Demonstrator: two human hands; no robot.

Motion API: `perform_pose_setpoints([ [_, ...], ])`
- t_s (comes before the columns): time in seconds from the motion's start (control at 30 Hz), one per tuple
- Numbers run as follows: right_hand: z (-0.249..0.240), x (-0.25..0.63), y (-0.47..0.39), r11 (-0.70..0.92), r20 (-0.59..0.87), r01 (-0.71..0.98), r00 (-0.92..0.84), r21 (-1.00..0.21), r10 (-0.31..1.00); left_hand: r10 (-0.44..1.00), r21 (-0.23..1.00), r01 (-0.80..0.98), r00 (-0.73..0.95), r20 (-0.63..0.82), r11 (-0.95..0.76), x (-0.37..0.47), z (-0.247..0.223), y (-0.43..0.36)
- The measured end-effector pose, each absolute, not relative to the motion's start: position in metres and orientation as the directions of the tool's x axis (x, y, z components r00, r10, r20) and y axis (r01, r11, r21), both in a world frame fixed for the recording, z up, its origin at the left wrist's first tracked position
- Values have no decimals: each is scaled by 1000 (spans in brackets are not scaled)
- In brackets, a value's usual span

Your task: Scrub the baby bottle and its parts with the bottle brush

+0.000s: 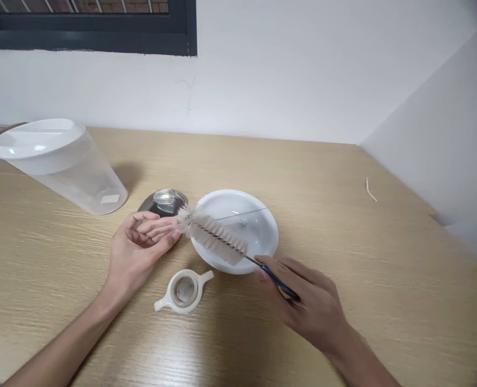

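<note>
A bottle brush with pale bristles (218,236) and a blue handle lies slantwise across the view, its head above the white bowl. My right hand (309,298) is closed round the handle. At the brush's tip, the thumb and fingertips of my left hand (139,244) touch the bristles, with the fingers partly stretched and apart. Below the brush is a white two-handled tea strainer (184,290) on the table. The white bowl (265,244) is partly covered by the brush. Behind my left fingers sits a round dark lid with a clear knob (164,198), partly hidden.
A tall translucent plastic pitcher (67,166) with a white lid stands at the left. On the right of the wooden table (323,188) lies a thin pale strip (370,189). A white wall (279,70) and a dark window frame (101,42) border the back.
</note>
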State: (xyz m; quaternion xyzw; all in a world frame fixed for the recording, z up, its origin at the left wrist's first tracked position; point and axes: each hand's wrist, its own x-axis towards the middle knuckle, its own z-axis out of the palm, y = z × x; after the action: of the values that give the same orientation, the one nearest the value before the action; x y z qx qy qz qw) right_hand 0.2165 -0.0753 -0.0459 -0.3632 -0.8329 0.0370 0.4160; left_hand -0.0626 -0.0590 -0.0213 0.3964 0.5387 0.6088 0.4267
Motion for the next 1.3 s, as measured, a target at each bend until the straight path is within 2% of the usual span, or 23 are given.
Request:
perform_pose_setpoints([
  [0.27, -47, 221, -76, 757, 676, 607, -454, -243, 581, 927, 997, 11, -368, 72, -73, -57, -18, -63],
  [0.53, -49, 212, -78, 754, 750, 650, -452, -93, 483, 938, 1000, -25, -345, -14, 6, -58, -14, -64],
  [0.83, -44, 200, -86, 707, 784, 705, -470, 57, 406, 922, 991, -56, -377, 91, -120, -58, -17, -63],
  [1.0, -44, 198, -86, 675, 790, 729, -481, 118, 381, 937, 992, -72, -342, 74, -105, -58, -18, -66],
  [1.13, -46, 209, -80, 595, 802, 774, -487, 214, 345, 945, 984, -62, -294, 140, -165, -58, -18, -73],
  [1.2, -49, 215, -78, 554, 819, 816, -426, 165, 384, 948, 983, -69, -283, 145, -171, -58, -18, -74],
  [1.3, -51, 219, -77, 515, 833, 857, -274, -16, 481, 949, 981, -97, -286, 135, -169, -58, -17, -72],
])
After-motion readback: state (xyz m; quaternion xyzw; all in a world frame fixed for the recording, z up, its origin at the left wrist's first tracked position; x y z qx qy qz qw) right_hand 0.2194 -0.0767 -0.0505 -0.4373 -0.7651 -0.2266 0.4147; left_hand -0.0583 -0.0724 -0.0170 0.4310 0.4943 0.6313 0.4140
